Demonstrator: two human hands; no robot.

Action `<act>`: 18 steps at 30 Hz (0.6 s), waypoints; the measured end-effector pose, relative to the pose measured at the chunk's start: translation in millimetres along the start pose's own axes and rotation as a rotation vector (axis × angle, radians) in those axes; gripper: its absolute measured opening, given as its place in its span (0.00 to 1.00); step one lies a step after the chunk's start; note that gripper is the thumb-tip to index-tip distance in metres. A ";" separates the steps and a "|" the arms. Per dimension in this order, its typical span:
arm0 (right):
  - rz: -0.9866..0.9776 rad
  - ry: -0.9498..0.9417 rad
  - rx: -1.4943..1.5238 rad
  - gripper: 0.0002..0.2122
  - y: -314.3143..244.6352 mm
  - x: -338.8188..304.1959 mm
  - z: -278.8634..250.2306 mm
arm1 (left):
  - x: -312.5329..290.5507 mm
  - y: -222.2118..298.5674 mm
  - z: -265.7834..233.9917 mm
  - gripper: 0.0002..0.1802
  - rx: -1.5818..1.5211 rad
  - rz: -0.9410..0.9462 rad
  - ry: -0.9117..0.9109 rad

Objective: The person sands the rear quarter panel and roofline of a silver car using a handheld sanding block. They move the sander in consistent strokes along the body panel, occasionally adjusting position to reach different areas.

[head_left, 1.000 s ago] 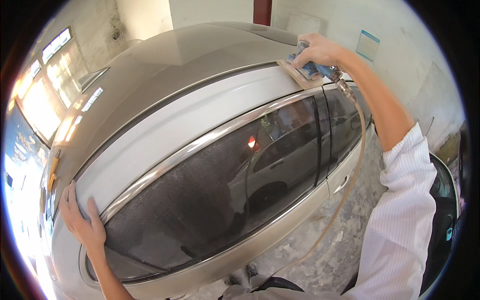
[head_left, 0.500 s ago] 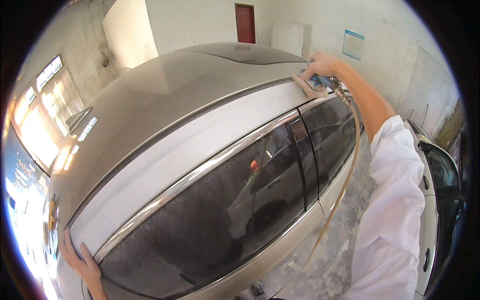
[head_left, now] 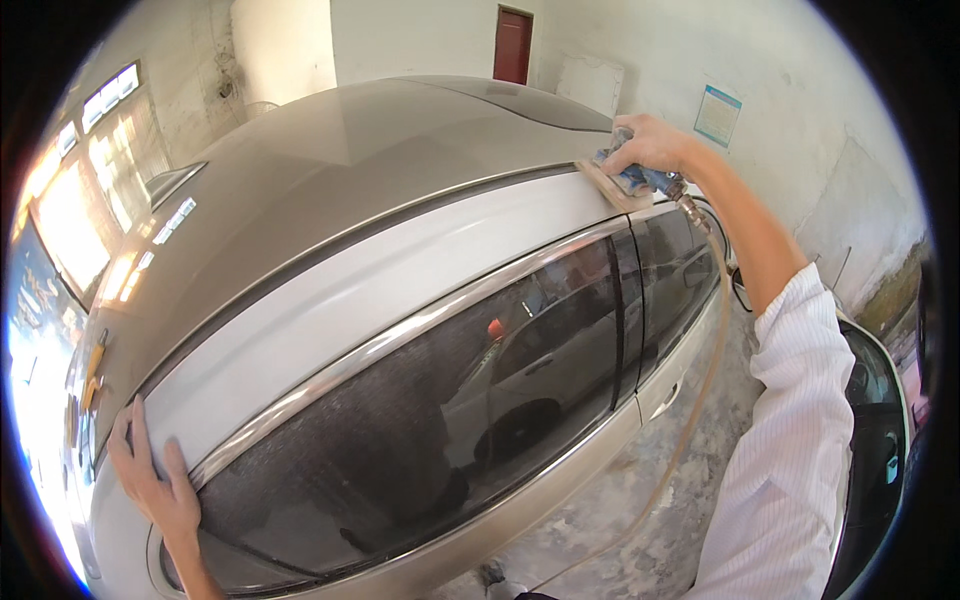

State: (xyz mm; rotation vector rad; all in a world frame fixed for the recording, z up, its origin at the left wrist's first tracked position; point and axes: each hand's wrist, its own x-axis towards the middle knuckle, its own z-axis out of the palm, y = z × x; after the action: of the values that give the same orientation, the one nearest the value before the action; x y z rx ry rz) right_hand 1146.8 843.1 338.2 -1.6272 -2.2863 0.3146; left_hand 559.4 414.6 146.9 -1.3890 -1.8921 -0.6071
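A car with a beige-brown roof (head_left: 330,170) lies in front of me. Along its side runs a pale, matte, dusty roof rail panel (head_left: 400,255) above the chrome window trim (head_left: 330,378). At the far right end of that panel, my right hand (head_left: 650,145) grips a blue air sander (head_left: 632,180), its pad resting on the surface. A metal hose fitting (head_left: 692,210) leads from the tool into a tan air hose (head_left: 712,350). My left hand (head_left: 155,485) lies on the panel's near left end, fingers spread, holding nothing.
Dark side windows (head_left: 430,430) and a door handle (head_left: 664,400) sit below the trim. The hose trails down to the mottled grey floor (head_left: 620,500). Another car (head_left: 875,440) stands at the right. Behind are pale walls, a red door (head_left: 513,45) and a bright window (head_left: 75,225).
The view has shifted slightly. My right hand and the sander remain at the panel's far end, the pad tilted a little differently. My left hand still rests at the near end.
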 end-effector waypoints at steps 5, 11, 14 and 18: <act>-0.054 -0.026 -0.178 0.26 -113.8 -35.7 27.2 | 7.9 8.7 -9.8 0.36 -0.097 0.076 -0.002; -0.206 0.043 -0.068 0.27 -252.4 -93.0 86.5 | 9.8 -3.7 -16.3 0.44 -0.227 0.245 0.010; -0.234 0.061 -0.139 0.29 -320.3 -128.1 114.8 | 4.7 -17.2 -16.9 0.46 -0.318 0.288 0.008; -0.214 0.048 -0.189 0.29 -417.3 -169.2 157.0 | -10.8 -62.8 -20.0 0.47 -0.407 0.317 0.008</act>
State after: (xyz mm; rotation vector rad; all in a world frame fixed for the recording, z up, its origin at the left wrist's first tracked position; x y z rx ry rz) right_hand 773.5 546.9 319.9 -1.4359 -2.4886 0.0088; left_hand 507.0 373.7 153.6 -1.8932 -1.5460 -0.8651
